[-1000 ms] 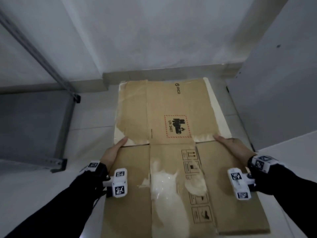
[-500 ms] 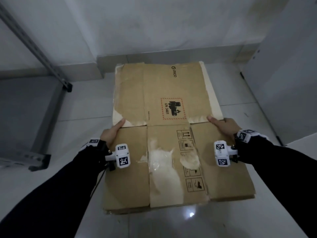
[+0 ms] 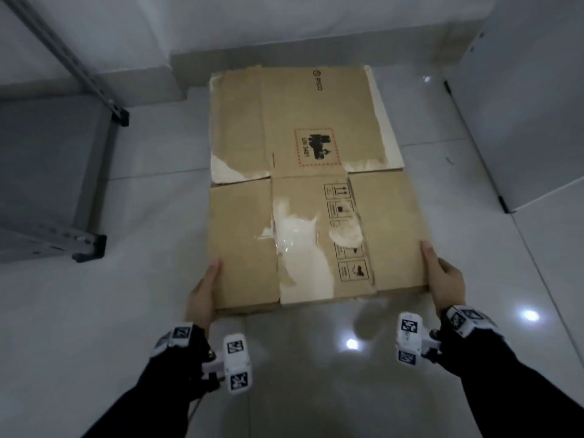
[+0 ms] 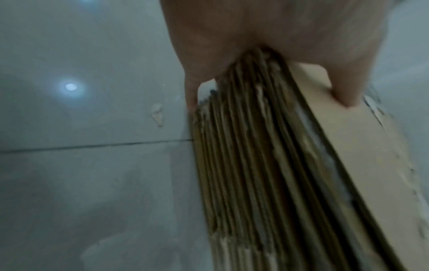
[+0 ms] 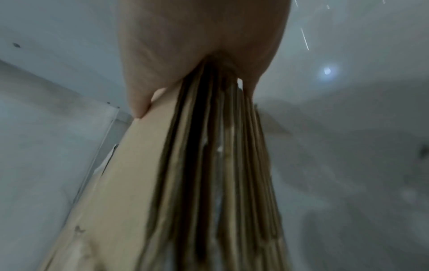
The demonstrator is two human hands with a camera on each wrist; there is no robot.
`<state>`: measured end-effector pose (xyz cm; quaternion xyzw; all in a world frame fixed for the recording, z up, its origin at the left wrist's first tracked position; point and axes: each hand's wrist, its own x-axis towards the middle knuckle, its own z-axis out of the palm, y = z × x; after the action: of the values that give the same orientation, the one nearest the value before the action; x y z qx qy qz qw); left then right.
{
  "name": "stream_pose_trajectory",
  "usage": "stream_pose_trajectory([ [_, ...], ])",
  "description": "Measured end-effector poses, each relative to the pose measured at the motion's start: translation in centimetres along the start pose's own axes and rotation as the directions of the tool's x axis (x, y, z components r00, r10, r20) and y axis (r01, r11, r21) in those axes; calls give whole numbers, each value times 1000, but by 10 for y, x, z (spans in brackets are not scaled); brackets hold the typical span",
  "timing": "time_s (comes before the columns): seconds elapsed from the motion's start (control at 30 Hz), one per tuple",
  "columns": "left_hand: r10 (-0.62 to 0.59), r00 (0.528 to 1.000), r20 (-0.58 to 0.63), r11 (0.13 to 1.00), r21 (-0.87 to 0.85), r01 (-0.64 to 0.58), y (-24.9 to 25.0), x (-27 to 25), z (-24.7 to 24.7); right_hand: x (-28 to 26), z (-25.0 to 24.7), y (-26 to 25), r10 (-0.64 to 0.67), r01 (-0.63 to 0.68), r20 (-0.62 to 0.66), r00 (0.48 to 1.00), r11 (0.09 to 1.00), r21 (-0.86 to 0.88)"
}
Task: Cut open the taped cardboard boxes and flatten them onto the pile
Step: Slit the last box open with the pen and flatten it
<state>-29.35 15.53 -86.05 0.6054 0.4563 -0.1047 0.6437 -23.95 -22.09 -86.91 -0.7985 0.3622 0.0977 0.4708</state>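
A pile of flattened brown cardboard boxes (image 3: 309, 184) lies on the tiled floor, its far end close to the wall. The top sheet shows torn white patches, tape residue and a red-bordered label. My left hand (image 3: 203, 289) grips the pile's near left side, and my right hand (image 3: 442, 276) grips its near right side. In the left wrist view the stacked edges (image 4: 267, 165) run between a thumb on top and fingers below. The right wrist view shows the same layered edges (image 5: 209, 183) pinched by the hand (image 5: 197, 36).
A grey metal shelf frame (image 3: 79, 245) stands on the left. The white wall and baseboard (image 3: 316, 49) close off the back. A white cabinet (image 3: 521, 121) stands at the right. A small cardboard scrap (image 4: 157, 114) lies on the glossy tiles beside the pile.
Both hands have slid back along the pile's sides, from its middle fold to its near corners. The head view has pulled back and up, so the whole pile shows.
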Motion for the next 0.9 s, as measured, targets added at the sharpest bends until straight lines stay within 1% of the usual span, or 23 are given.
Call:
stream_pose_trajectory([
  [0.07,84,996,-30,996,-4,-84,-13,-14,8,-7,8,5,-15,19,-71,997,998,54],
  [0.13,114,992,-58,992,-44,-116,-19,-12,13,-8,18,5,-35,56,-168,985,991,119],
  [0.2,138,987,-82,988,-64,-144,-17,-6,18,-6,28,3,-36,73,-244,969,987,145],
  [0.3,164,978,-126,984,-56,-172,-8,13,25,6,44,-8,-12,73,-277,961,974,213],
  [0.4,169,974,-149,981,-76,-181,21,42,37,32,58,-35,-26,103,-292,956,962,252],
  [0.5,202,967,-154,975,-57,-213,39,71,47,55,69,-55,-76,150,-295,952,960,235],
  [0.53,228,957,-177,971,-31,-237,39,77,49,59,71,-58,-88,165,-306,948,958,236],
  [0.6,275,938,-211,961,79,-264,35,82,50,59,73,-59,-119,187,-308,944,961,204],
  [0.67,313,924,-219,944,177,-277,35,82,48,57,70,-62,-157,196,-282,947,974,115],
  [0.7,324,919,-224,938,205,-280,38,81,47,55,66,-64,-190,207,-268,945,978,38],
  [0.73,360,904,-233,921,246,-303,43,75,46,53,62,-65,-244,238,-261,934,970,-53],
  [0.77,458,856,-240,869,325,-374,46,70,45,50,57,-66,-334,308,-261,906,942,-138],
  [0.8,607,766,-212,760,436,-482,49,62,45,45,54,-66,-452,407,-247,857,888,-213],
  [0.83,761,638,-112,580,557,-594,50,52,46,39,52,-67,-581,519,-201,789,805,-289],
  [0.87,853,516,75,347,657,-669,50,41,50,30,51,-68,-696,625,-103,710,691,-364],
  [0.9,847,435,304,101,713,-694,49,29,56,21,52,-69,-773,715,48,633,560,-419],
])
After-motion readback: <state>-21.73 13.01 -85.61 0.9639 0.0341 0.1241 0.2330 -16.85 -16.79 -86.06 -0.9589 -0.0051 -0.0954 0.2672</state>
